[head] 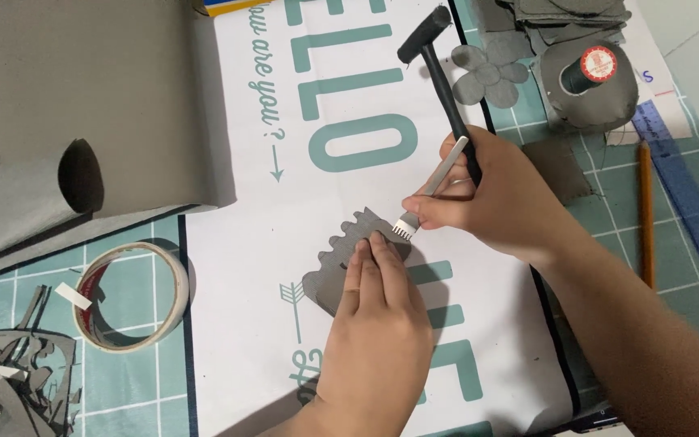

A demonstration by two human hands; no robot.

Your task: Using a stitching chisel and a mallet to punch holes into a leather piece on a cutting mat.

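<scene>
I'm working over a green gridded cutting mat point(135, 388) with a white printed sheet point(244, 267) lying across it. My left hand point(378, 324) is pressing flat on a grey scalloped leather piece point(345, 251) mid-sheet. My right hand point(491, 198) is pinching a pronged metal chisel point(434, 188) and gripping a black hammer point(442, 73). A tape roll point(131, 295) is sitting left.

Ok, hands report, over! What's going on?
Left hand flat, pinning grey piece. Right hand grips hammer and pronged chisel, prongs at the piece's edge. Nothing in the way.
</scene>
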